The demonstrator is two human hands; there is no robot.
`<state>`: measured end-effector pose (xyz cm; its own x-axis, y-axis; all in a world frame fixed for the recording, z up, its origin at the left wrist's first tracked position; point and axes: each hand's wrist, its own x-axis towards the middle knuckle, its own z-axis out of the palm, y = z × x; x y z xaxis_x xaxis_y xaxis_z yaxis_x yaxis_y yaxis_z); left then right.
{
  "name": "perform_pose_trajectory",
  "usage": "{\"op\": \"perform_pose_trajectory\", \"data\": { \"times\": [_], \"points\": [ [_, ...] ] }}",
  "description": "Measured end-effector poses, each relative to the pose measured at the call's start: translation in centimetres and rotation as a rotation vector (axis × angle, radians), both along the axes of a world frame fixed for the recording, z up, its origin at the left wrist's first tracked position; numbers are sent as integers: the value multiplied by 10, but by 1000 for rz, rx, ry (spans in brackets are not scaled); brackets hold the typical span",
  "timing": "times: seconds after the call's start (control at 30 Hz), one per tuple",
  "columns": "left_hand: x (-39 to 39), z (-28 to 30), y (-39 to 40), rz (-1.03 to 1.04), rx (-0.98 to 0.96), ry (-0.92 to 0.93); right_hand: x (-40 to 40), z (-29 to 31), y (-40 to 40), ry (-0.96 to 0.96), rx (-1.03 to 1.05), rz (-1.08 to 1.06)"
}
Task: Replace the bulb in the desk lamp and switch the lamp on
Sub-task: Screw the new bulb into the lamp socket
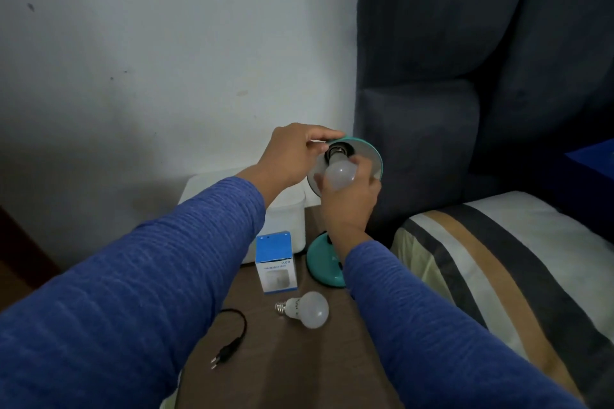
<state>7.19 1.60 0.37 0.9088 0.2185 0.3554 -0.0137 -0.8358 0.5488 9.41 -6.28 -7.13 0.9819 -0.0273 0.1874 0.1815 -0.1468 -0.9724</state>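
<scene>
Blue box (275, 262) marked "HUMIDIFIER"

The small blue and white box (275, 262), standing just left of the teal lamp base (324, 264), carries the only clear print: "H09" with "HUMIDIFIER" beneath it, on the blue band above its white panel. The loose bulb (307, 309), lying in front of the lamp base, has dark lettering on its white neck, too small to read.
</scene>
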Motion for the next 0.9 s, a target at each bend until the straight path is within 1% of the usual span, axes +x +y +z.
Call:
{"op": "perform_pose_trajectory", "data": {
  "times": [0.23,0.37,0.47,0.57,0.73,0.9],
  "points": [
    [1,3,0,-20,-1,31,0,-5,-2,22,21,-33],
    [-1,4,0,-13,-24,42,1,-3,-1,58,80,-65],
    [-1,3,0,-9,-36,34,1,-1,-4,22,97,-31],
    [-1,3,-2,-12,-34,34,-1,-4,-7,-16,69,1],
    [-3,5,-3,-16,-43,41,1,-6,-5,74,108,-28],
    [-2,4,-4,-12,-29,41,0,-7,-3,-5,96,-13]
  ]
}}
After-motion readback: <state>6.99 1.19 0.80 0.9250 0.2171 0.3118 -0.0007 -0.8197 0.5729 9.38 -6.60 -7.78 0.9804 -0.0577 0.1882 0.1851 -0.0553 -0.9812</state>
